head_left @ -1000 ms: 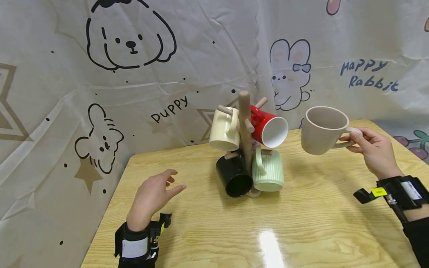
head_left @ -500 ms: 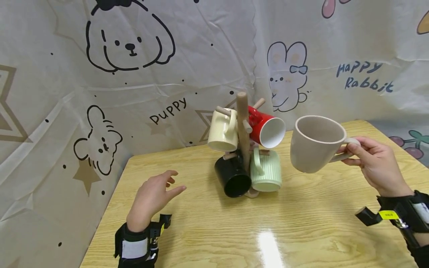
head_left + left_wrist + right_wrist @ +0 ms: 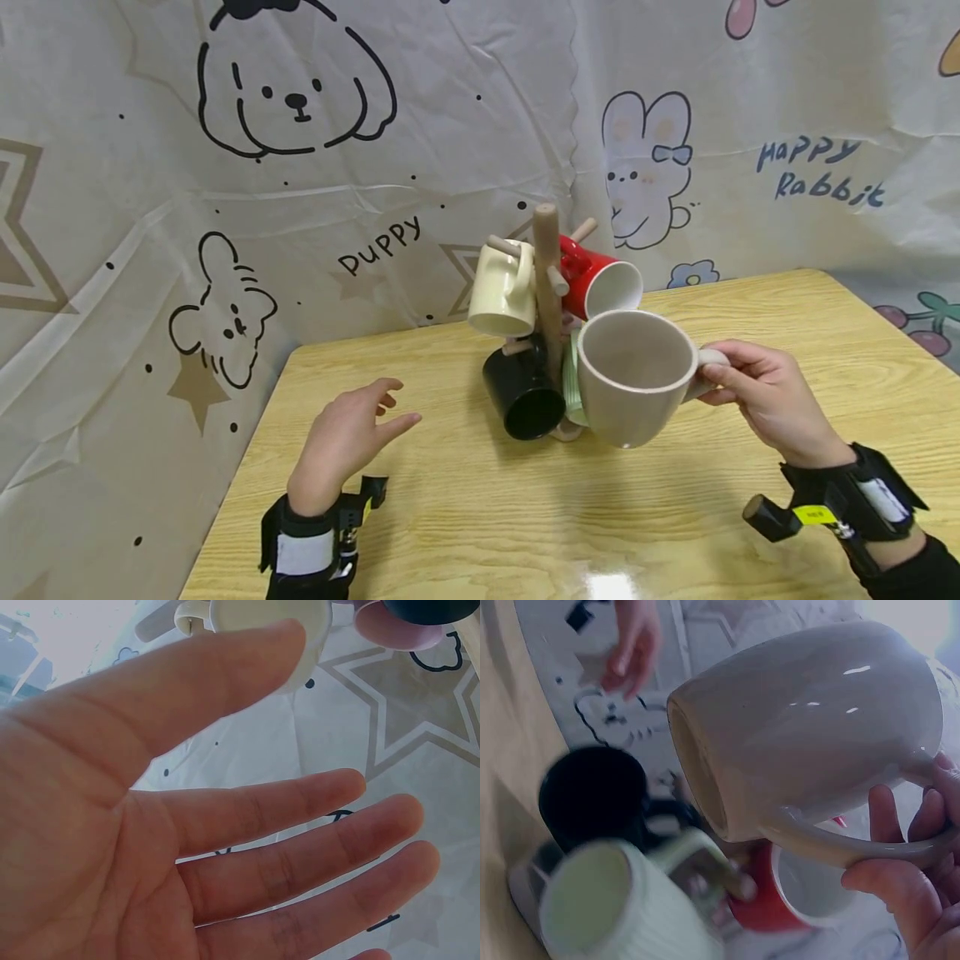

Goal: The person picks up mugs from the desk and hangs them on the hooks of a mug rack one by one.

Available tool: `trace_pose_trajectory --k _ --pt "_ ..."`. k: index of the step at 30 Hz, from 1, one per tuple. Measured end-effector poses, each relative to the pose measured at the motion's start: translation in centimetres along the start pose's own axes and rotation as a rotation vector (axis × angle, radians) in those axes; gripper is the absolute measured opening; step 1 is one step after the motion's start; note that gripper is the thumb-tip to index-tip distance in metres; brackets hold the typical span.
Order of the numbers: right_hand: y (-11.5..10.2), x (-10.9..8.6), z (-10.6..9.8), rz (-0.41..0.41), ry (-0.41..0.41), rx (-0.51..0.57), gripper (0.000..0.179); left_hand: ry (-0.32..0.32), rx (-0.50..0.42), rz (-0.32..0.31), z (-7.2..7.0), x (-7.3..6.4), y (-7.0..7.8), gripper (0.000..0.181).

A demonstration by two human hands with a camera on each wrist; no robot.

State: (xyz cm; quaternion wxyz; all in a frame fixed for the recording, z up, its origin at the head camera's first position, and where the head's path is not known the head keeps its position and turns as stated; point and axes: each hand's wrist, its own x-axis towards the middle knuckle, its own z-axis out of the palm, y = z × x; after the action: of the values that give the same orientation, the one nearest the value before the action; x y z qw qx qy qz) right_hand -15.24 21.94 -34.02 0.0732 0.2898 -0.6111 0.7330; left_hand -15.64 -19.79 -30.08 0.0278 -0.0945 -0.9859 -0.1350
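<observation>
My right hand [image 3: 772, 396] grips the handle of a beige mug [image 3: 637, 400], which it carries in the air in front of the mug tree. The mug's mouth tips up toward the head camera, and it hides most of a ribbed green mug [image 3: 572, 387]. In the right wrist view, fingers and thumb wrap the handle of the beige mug [image 3: 810, 727]. Over the left of the table, my left hand [image 3: 345, 442] hovers with relaxed, spread fingers and holds nothing; the left wrist view shows its fingers [image 3: 277, 874] apart.
A wooden mug tree [image 3: 547, 283] bears a cream mug [image 3: 501, 287], a red mug [image 3: 600, 279] and a black mug [image 3: 522, 392]. A pink mug [image 3: 397, 626] partly shows behind. The wooden table [image 3: 465, 508] meets a printed cloth [image 3: 450, 100] at the back.
My right hand has brought the beige mug leftward and closer to the head camera, so it now covers much of the green mug. The left hand stays nearly still.
</observation>
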Motion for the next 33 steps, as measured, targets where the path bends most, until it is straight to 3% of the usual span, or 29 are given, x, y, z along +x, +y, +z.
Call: trace_pose_trajectory --k 8,23,27,33 --pt "0.9 0.4 3.5 0.026 -0.08 -0.163 0.032 0.007 -0.004 0.003 0.2 0.0 0.1 0.049" --pt "2.2 0.3 5.9 -0.038 -0.076 -0.163 0.032 -0.008 0.01 0.006 0.1 0.2 0.4 0.049" --pt "1.8 0.2 6.1 0.039 -0.113 -0.118 0.034 -0.008 0.001 0.015 0.3 0.1 0.6 0.048" --pt "1.4 0.2 6.3 0.31 -0.177 0.173 0.027 0.026 -0.058 0.075 0.9 0.2 1.5 0.041"
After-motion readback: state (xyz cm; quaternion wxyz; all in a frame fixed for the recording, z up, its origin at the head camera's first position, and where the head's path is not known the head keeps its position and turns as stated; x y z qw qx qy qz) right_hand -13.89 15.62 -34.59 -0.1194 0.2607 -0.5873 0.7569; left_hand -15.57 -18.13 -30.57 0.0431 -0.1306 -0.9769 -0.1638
